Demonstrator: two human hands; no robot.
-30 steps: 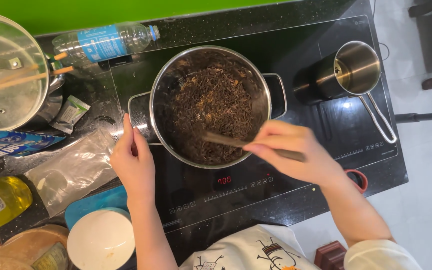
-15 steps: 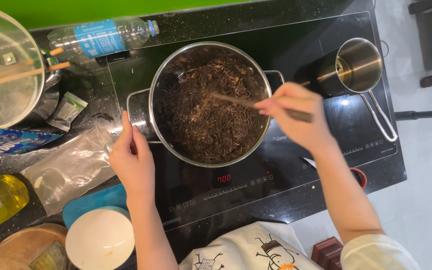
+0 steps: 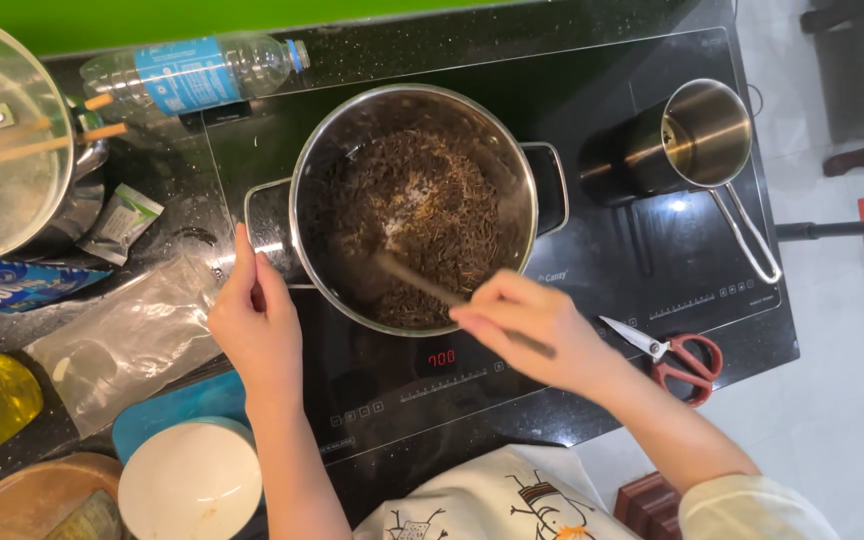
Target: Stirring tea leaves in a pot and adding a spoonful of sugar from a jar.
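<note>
Pot of dark shredded food sits on the cooktop. Right hand, fingers closed on the chopsticks, has swung back to the near rim; left hand keeps gripping the handle, stirring ongoing.

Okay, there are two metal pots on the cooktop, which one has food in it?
The big two-handled pot, which the left hand steadies while the right hand stirs its dark shredded contents. The small long-handled pot at the right looks empty.
</note>
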